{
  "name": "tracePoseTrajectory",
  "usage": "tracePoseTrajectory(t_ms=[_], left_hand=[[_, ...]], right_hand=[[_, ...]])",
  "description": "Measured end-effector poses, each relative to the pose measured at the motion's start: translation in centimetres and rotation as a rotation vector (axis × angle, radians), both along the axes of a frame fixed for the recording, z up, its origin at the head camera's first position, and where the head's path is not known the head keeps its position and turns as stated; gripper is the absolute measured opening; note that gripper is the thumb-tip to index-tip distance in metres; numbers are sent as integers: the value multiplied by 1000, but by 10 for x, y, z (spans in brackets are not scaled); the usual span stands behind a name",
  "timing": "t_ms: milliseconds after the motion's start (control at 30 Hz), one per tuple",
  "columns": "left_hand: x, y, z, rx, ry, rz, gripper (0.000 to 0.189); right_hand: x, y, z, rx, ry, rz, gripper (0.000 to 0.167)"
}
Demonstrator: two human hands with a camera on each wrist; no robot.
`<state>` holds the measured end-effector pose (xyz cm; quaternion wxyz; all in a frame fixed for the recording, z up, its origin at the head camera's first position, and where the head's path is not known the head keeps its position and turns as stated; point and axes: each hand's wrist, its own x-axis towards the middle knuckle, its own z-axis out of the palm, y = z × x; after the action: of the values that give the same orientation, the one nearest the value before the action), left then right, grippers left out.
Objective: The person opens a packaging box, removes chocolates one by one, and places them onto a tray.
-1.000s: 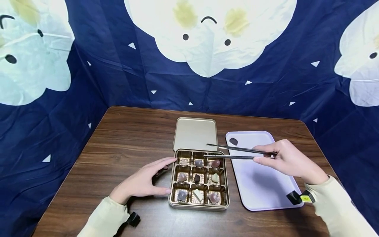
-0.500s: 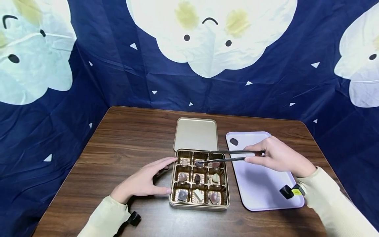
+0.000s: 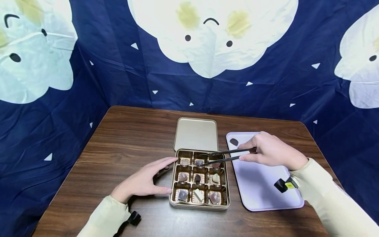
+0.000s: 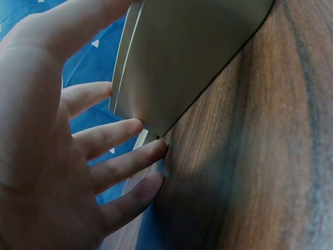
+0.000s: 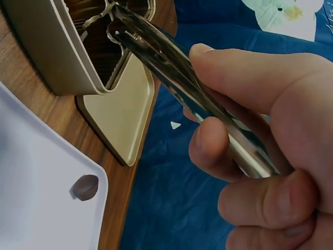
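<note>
My right hand [image 3: 270,152] grips a pair of dark metal tongs [image 3: 222,160]. The serrated tips of the tongs, parted, reach into the back middle compartment of a gold tin [image 3: 199,207], close to a grey-brown chocolate [image 3: 198,162]; whether they touch it cannot be told. Beside the tin's left wall lies my left hand [image 3: 142,180], its fingers spread and fairly straight, thumb and fingertips against the side. The left wrist view shows the fingertips [image 4: 136,125] at the tin's corner. Several chocolates, dark, pinkish-brown and cream, sit in separate compartments.
A lilac tray [image 3: 260,197] stands right of the tin, with one dark chocolate [image 3: 234,142] in its far left corner. Behind the tin lies its flat gold lid [image 3: 196,133]. A dark blue cloth [image 3: 165,82] with white clouds hangs behind the wooden table [image 3: 133,138].
My right hand has moved left, carrying the tong tips from above the tin's back right down into the back middle compartment. My left hand stays in place.
</note>
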<state>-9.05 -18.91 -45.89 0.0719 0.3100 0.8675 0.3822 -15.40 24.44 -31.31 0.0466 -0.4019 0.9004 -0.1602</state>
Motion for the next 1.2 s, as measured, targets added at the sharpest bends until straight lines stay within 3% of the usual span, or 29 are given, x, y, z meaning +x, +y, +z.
tracePoseTrajectory(t_ms=[100, 500, 867, 1200], left_hand=[[0, 0, 0, 0, 1, 1, 102], [0, 1, 0, -8, 3, -4, 102], [1, 0, -1, -10, -1, 6, 102], [0, 0, -1, -14, 1, 7, 103]], right_hand=[[-1, -5, 5, 53, -29, -39, 27], [-8, -25, 26, 169, -55, -52, 23], [-11, -39, 28, 238, -13, -43, 25], [-14, -43, 35, 281, -26, -49, 25]])
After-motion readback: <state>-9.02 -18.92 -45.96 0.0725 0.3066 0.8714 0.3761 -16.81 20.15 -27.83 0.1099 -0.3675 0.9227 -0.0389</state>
